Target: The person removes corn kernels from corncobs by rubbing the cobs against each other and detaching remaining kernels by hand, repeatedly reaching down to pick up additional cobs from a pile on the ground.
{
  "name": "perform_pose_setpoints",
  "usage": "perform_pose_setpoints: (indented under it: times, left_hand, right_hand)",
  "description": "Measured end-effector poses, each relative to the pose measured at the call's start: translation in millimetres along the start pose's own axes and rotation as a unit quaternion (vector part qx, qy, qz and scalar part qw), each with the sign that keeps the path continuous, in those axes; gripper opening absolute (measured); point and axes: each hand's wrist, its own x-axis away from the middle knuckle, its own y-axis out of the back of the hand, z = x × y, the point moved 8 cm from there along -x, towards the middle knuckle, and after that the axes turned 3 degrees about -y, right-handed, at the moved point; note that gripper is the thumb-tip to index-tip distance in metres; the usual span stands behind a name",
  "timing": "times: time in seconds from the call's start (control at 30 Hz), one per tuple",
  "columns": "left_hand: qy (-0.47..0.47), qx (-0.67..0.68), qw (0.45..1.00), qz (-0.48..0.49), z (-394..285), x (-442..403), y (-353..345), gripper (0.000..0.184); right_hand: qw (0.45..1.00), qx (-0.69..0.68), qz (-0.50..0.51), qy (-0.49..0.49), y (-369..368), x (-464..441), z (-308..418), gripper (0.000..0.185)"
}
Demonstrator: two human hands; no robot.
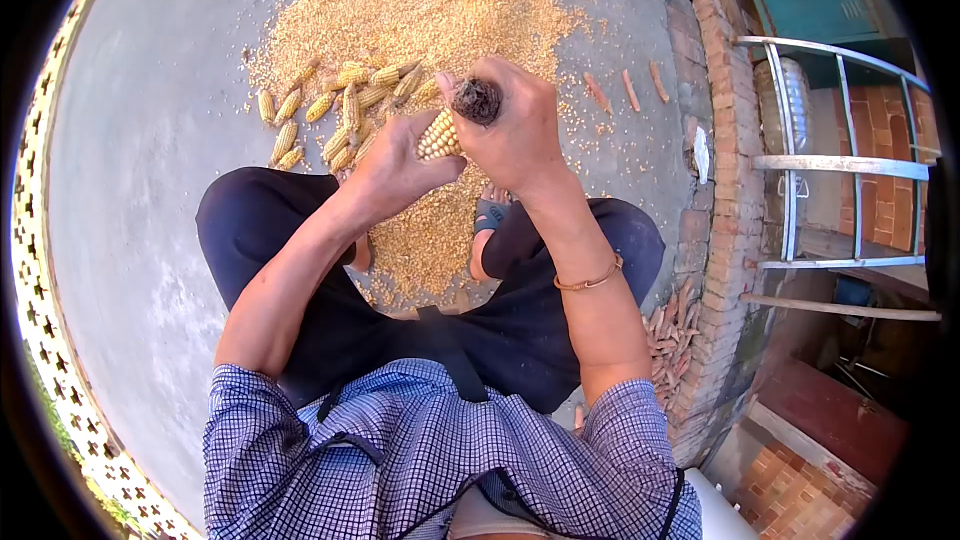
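A corn ear [438, 138] with pale yellow kernels is held in front of my knees. My left hand [398, 168] is closed around its lower left side, thumb pointing right. My right hand [512, 130] is closed just to the right, in a fist against the same ear. Out of that fist pokes a dark, rough, round end [477, 101]; whether it belongs to this ear or to a separate piece I cannot tell. Beyond my left hand lie several corn ears [350, 105] in a loose heap on the concrete floor.
Loose corn kernels [400, 15] spread widely ahead, with more kernels [425, 250] between my feet. A few bare cobs [630, 90] lie right of them. More stripped cobs [675, 340] are piled by a low brick edge [735, 190]. A metal rail [845, 165] stands beyond it.
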Motion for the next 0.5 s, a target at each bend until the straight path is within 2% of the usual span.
perform_pose_setpoints:
  times: [0.03,0.1,0.17,0.23,0.27,0.3,0.37,0.4,0.5]
  left_hand:
    - [-0.088,-0.119,0.988,-0.031,-10,0,0,0.018]
    - [-0.108,-0.288,0.951,-0.042,-16,1,2,0.024]
    - [-0.123,-0.45,0.883,-0.052,-27,5,3,0.03]
    - [-0.151,-0.484,0.86,-0.061,-36,5,0,0.034]
    - [-0.162,-0.509,0.844,-0.056,-43,5,-1,0.034]
    - [-0.172,-0.533,0.827,-0.05,-47,6,-3,0.033]
    - [-0.161,-0.46,0.869,-0.088,-40,8,5,0.028]
    - [-0.157,-0.424,0.886,-0.108,-37,7,10,0.026]
    - [-0.116,-0.122,0.979,-0.115,-15,-3,18,0.025]
  right_hand:
    - [1.0,0.023,0.002,-0.012,0,0,-2,0.01]
    - [0.999,0.006,-0.009,-0.052,-1,-1,-12,0.008]
    - [0.996,-0.004,-0.02,-0.082,-1,0,-19,0.011]
    - [0.995,-0.002,-0.033,-0.097,2,-2,-24,0.023]
    - [0.991,0.011,-0.014,-0.136,-1,-3,-37,0.025]
    - [0.98,-0.035,-0.015,-0.194,2,-2,-51,0.025]
    - [0.944,-0.124,-0.015,-0.307,7,5,-78,0.024]
    - [0.91,-0.233,-0.036,-0.34,4,5,-82,0.021]
    - [0.833,-0.405,-0.054,-0.373,3,9,-68,0.019]
